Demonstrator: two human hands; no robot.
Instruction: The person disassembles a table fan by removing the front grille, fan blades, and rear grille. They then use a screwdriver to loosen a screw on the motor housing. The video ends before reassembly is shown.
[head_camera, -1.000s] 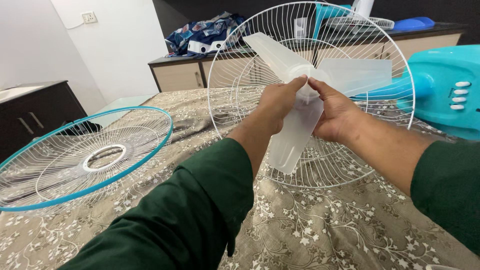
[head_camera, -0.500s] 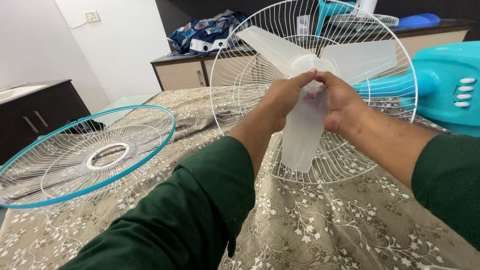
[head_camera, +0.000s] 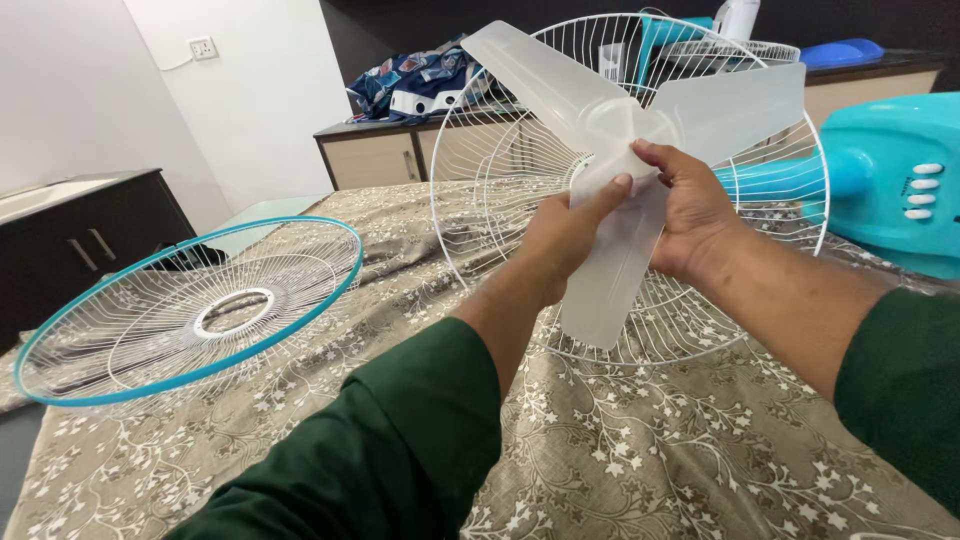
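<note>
Translucent three-blade fan blade (head_camera: 620, 150): hub gripped between left hand (head_camera: 565, 235) and right hand (head_camera: 690, 205), fingers (head_camera: 610, 190) curled closed around it; white rear grille (head_camera: 500, 170) directly behind fingers, teal-rimmed front grille (head_camera: 190, 310) well left on bed (head_camera: 700, 450)

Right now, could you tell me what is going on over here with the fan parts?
A person in green sleeves holds a translucent three-bladed fan blade at its hub with both hands, left hand and right hand, in front of the white rear grille mounted on the teal fan body. The teal-rimmed front grille lies apart on the patterned bedspread.
</note>
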